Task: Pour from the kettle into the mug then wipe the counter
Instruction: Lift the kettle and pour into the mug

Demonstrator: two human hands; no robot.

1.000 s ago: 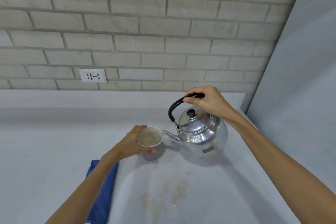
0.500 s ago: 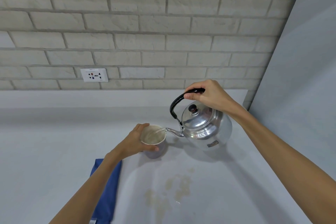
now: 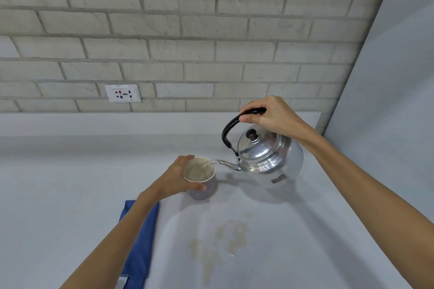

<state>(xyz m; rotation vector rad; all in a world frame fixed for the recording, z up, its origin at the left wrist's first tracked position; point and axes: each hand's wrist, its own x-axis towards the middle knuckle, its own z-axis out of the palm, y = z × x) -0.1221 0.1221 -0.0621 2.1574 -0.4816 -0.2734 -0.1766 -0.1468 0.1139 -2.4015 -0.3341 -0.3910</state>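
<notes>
The right hand (image 3: pixel 273 116) is gripping the kettle (image 3: pixel 270 159) by its black handle, tipping a thin stream from the spout into the mug (image 3: pixel 200 177), which the left hand (image 3: pixel 175 178) is clasping on the counter (image 3: pixel 70 183). The fill level is looking fairly high, though glare is making that hard to judge; tipping further is risking overflow onto the left hand's fingers, adding to the stain (image 3: pixel 225 239) nearer the body, beside the cloth (image 3: pixel 141 241).
</notes>
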